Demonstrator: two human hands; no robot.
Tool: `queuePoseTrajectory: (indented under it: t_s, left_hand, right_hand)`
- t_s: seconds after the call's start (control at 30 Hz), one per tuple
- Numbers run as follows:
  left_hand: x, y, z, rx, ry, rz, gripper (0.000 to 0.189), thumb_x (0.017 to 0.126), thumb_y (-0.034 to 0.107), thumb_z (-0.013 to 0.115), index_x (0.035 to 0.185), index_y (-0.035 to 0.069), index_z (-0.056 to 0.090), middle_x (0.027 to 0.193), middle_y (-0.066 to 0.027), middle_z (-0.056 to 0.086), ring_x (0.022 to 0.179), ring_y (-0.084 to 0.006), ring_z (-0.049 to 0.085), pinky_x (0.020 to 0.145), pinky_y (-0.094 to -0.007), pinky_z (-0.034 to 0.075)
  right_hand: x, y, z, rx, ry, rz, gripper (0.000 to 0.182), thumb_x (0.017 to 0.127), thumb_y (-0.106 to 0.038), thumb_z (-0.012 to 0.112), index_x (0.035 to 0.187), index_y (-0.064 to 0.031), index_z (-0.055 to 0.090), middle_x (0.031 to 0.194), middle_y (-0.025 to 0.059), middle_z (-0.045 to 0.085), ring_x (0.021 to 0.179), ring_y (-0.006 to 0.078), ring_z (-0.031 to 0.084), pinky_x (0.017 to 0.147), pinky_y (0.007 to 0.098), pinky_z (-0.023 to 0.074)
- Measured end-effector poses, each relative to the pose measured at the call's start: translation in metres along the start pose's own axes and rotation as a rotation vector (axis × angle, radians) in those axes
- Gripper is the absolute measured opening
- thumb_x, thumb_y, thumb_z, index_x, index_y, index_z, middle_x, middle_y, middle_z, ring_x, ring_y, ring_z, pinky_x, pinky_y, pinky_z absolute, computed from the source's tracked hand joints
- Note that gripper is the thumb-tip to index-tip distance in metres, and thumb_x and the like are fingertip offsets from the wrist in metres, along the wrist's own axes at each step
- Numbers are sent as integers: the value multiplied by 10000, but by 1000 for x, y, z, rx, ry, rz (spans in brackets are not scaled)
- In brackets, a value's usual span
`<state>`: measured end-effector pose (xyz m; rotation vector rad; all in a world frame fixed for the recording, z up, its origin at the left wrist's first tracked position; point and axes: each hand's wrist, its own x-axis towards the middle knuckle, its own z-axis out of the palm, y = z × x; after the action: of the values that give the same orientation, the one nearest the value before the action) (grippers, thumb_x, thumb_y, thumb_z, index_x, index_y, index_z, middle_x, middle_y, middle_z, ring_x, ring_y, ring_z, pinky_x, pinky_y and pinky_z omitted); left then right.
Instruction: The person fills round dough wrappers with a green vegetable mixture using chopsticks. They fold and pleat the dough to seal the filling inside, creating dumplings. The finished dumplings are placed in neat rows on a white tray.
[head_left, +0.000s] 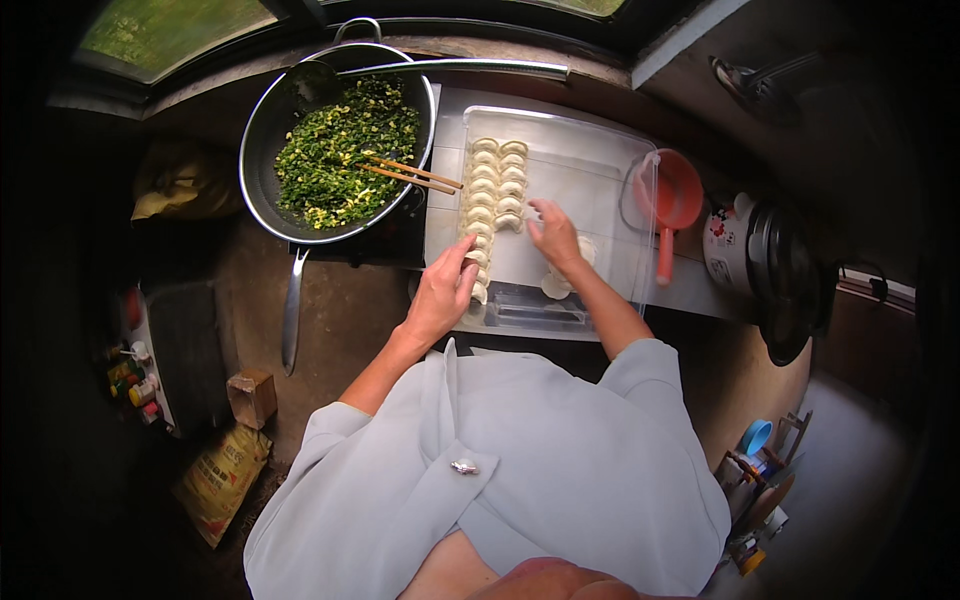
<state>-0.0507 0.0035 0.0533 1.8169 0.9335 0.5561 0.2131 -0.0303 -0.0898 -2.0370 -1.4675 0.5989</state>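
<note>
Two rows of folded dumplings (484, 184) lie along the left side of a clear plastic tray (562, 114). My left hand (444, 289) rests by the lower end of the longer row, its fingertips at the dumplings. Over the tray, just right of the shorter row, my right hand (556, 240) is held with fingers apart and nothing visible in it. Partly hidden under that wrist are round dough wrappers (556, 286). Left of the tray stands a wide pan (251, 202) holding chopped greens with yellow bits (345, 150); wooden chopsticks (416, 177) lean on its rim.
A long-handled metal ladle (487, 66) extends from the pan above the tray. To the tray's right are a red plastic dipper (679, 191) and a rice cooker (731, 247). The pan's metal handle (293, 322) juts past the counter edge.
</note>
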Motion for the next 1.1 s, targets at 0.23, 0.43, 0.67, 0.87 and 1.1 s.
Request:
queuePoseTrajectory:
  t_s: [0.23, 0.43, 0.67, 0.87, 1.1]
  left_hand:
    - [6, -1, 3, -12, 22, 40, 363, 959, 8, 588, 1319, -31, 564, 1175, -210, 676, 995, -282, 713, 848, -345, 565]
    - [16, 12, 14, -31, -100, 58, 324, 961, 16, 598, 1282, -33, 594, 1149, -196, 691, 1027, -275, 705, 854, -343, 566]
    - [16, 4, 21, -62, -132, 20, 301, 971, 47, 600, 1261, -30, 611, 1123, -187, 706, 1030, -254, 703, 864, -332, 565]
    - [22, -8, 36, -309, -211, -197, 331, 977, 120, 614, 1260, -52, 616, 1133, -169, 713, 1062, -245, 693, 945, -332, 528]
    - [46, -16, 61, -1279, -430, -659, 751, 988, 551, 558, 1416, -55, 444, 1345, -149, 592, 1229, -255, 595, 1077, -397, 475]
  right_hand:
    - [-39, 79, -70, -181, -195, 220, 305, 858, -137, 641, 1139, -25, 680, 1028, 197, 699, 919, 342, 696, 844, 428, 549]
    - [-48, 97, -58, -275, -6, 202, 256, 820, -177, 652, 1020, -31, 717, 927, 179, 720, 898, 372, 687, 837, 446, 542]
    - [-37, 100, -57, -160, -128, 406, 219, 803, -217, 667, 939, -51, 712, 928, 190, 714, 912, 365, 679, 826, 450, 539]
    - [-49, 41, -88, 118, -55, 227, 162, 860, -166, 699, 928, -19, 691, 801, 129, 710, 750, 234, 694, 738, 348, 547]
    - [-63, -78, -120, 949, -197, 396, 195, 950, -149, 707, 1054, 5, 649, 850, 21, 692, 736, 83, 646, 684, 230, 530]
